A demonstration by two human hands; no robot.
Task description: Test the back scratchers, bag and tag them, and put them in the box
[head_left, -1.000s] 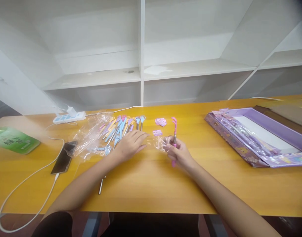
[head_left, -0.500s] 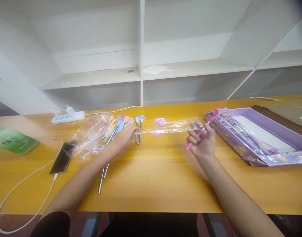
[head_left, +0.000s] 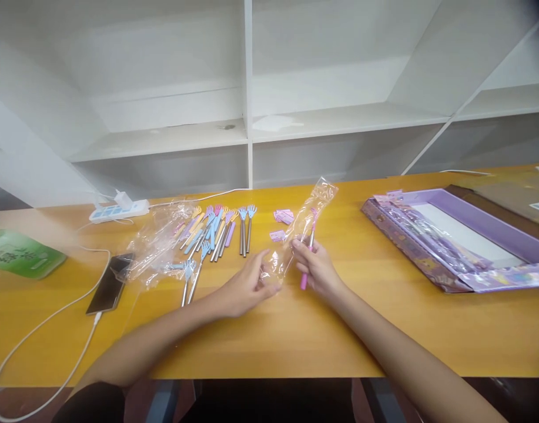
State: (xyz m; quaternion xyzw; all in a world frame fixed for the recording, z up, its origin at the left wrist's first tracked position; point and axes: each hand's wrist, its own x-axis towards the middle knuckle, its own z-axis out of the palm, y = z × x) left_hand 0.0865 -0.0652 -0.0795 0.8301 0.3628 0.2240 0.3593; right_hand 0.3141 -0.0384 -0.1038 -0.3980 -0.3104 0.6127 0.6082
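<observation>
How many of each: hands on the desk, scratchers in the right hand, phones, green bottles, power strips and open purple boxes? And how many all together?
Hands (left hand, right hand): 2
Pink scratcher in the right hand: 1
Phone: 1
Green bottle: 1
Power strip: 1
Open purple box: 1
Total: 7

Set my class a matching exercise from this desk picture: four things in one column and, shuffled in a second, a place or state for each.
Column one
1. Pink-handled scratcher
2. Phone
3. Green bottle
4. Purple box

Column two
A. At the picture's left edge
B. In the person's right hand
C. Open, on the right side of the picture
D. Plugged into a white cable

Right pairs: 1-B, 2-D, 3-A, 4-C
</observation>
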